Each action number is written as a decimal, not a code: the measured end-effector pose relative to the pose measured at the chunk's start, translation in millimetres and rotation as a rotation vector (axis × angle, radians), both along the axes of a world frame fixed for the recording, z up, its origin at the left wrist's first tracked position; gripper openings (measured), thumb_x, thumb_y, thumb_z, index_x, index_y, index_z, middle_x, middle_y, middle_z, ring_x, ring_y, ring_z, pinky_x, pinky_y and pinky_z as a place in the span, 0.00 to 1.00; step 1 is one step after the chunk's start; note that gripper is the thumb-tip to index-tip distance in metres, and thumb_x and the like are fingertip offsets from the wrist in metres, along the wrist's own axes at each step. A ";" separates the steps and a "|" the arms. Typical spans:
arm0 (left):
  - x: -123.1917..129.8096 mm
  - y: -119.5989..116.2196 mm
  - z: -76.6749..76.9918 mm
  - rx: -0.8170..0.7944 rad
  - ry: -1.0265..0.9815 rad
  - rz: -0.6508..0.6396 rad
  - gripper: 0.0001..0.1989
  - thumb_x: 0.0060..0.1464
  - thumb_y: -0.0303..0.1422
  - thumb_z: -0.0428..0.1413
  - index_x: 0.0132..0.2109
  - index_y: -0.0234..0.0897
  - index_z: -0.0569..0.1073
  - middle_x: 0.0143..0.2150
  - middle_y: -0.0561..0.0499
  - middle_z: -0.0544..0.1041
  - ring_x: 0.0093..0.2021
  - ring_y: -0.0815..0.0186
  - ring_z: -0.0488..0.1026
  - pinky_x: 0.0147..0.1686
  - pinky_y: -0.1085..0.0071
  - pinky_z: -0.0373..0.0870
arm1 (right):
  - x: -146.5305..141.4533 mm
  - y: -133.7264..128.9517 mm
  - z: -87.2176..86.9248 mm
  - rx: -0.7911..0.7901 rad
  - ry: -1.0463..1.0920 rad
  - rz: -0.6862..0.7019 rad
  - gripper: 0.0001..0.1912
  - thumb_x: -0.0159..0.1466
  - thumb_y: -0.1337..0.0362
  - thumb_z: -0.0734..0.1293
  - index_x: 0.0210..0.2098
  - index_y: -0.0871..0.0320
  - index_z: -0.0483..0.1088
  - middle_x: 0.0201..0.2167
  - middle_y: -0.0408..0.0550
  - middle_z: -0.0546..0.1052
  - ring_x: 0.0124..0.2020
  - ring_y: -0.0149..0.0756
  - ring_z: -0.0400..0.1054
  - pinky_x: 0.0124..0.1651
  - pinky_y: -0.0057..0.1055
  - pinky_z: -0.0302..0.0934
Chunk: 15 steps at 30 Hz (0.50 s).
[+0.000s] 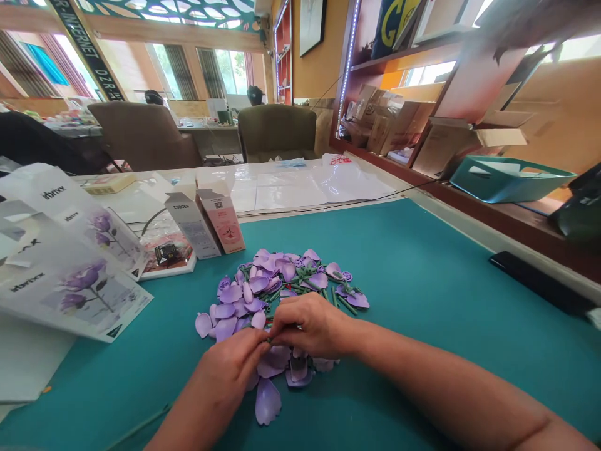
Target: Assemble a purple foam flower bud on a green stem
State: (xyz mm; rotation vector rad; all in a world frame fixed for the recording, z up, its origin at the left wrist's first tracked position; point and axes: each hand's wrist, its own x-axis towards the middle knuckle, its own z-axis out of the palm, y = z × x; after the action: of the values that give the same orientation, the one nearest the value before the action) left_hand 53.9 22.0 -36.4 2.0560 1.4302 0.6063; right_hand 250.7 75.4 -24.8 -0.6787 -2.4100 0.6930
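Note:
My left hand (pixel 232 360) and my right hand (pixel 310 321) meet fingertip to fingertip over a heap of toy flower parts. Both are closed in a pinch around a small green piece (pixel 269 340), mostly hidden by the fingers. Purple plastic petals (pixel 226 327) lie around and under the hands, with one large petal (pixel 268 401) nearest to me. Green stem pieces (pixel 346 305) are mixed into the right side of the heap, along with small purple round pieces (pixel 347 275).
A green mat (pixel 422 300) covers the table. Printed flower packages (pixel 75 294) stand at left, beside two open cartons (pixel 223 219) and a tray (pixel 171 269) with a small black part. A black object (pixel 539 282) lies at right. Behind are chairs (pixel 277 131) and shelves with boxes.

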 end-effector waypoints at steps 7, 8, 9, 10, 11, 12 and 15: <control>3.3 0.5 18.2 -0.112 0.031 -0.026 0.18 0.62 0.43 0.43 0.34 0.42 0.73 0.31 0.53 0.78 0.31 0.64 0.74 0.31 0.71 0.67 | -0.3 -3.1 2.2 -0.005 -0.012 -0.012 0.04 0.60 0.71 0.70 0.29 0.58 0.72 0.29 0.43 0.78 0.29 0.29 0.70 0.31 0.22 0.59; 3.9 0.2 20.4 -0.122 0.041 -0.030 0.18 0.62 0.43 0.43 0.33 0.42 0.73 0.31 0.53 0.78 0.31 0.64 0.74 0.31 0.71 0.66 | -0.4 -3.6 3.0 -0.013 -0.013 -0.014 0.04 0.59 0.71 0.70 0.29 0.58 0.72 0.28 0.43 0.78 0.29 0.28 0.70 0.31 0.22 0.59; 4.4 -0.2 21.9 -0.127 0.049 -0.033 0.18 0.62 0.42 0.43 0.33 0.42 0.73 0.31 0.53 0.78 0.31 0.64 0.74 0.31 0.71 0.66 | -0.5 -4.2 4.0 -0.020 -0.014 -0.015 0.04 0.59 0.71 0.70 0.28 0.58 0.72 0.28 0.42 0.78 0.29 0.28 0.70 0.31 0.22 0.59; 4.8 -0.7 22.5 -0.127 0.054 -0.033 0.18 0.62 0.42 0.42 0.33 0.41 0.73 0.31 0.53 0.78 0.31 0.64 0.73 0.31 0.71 0.66 | -0.6 -4.7 5.1 -0.029 -0.018 -0.016 0.04 0.59 0.71 0.71 0.28 0.59 0.72 0.27 0.42 0.77 0.29 0.28 0.70 0.32 0.22 0.59; 5.1 -1.2 22.2 -0.123 0.059 -0.033 0.18 0.62 0.41 0.42 0.34 0.41 0.73 0.31 0.52 0.78 0.31 0.64 0.73 0.31 0.71 0.66 | -0.7 -5.3 6.2 -0.043 -0.027 -0.024 0.04 0.58 0.71 0.71 0.28 0.59 0.72 0.27 0.42 0.77 0.29 0.28 0.70 0.31 0.22 0.58; 5.2 -1.7 21.1 -0.117 0.066 -0.034 0.18 0.63 0.41 0.42 0.34 0.41 0.73 0.31 0.52 0.78 0.31 0.64 0.74 0.31 0.71 0.66 | -0.8 -5.8 7.3 -0.059 -0.047 -0.037 0.04 0.58 0.71 0.71 0.28 0.59 0.73 0.27 0.42 0.78 0.29 0.28 0.70 0.31 0.22 0.58; 5.4 -3.1 14.6 -0.052 0.131 -0.031 0.16 0.63 0.37 0.42 0.34 0.41 0.72 0.33 0.50 0.78 0.32 0.63 0.74 0.31 0.70 0.66 | -1.2 -7.1 9.3 -0.079 -0.161 -0.083 0.04 0.60 0.70 0.70 0.35 0.58 0.74 0.30 0.43 0.79 0.30 0.29 0.70 0.32 0.23 0.58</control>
State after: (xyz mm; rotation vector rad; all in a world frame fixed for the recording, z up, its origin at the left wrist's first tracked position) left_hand 59.3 18.9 -21.8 2.1063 1.4686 0.4247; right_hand 249.5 68.3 -15.5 -0.8924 -2.4940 0.7269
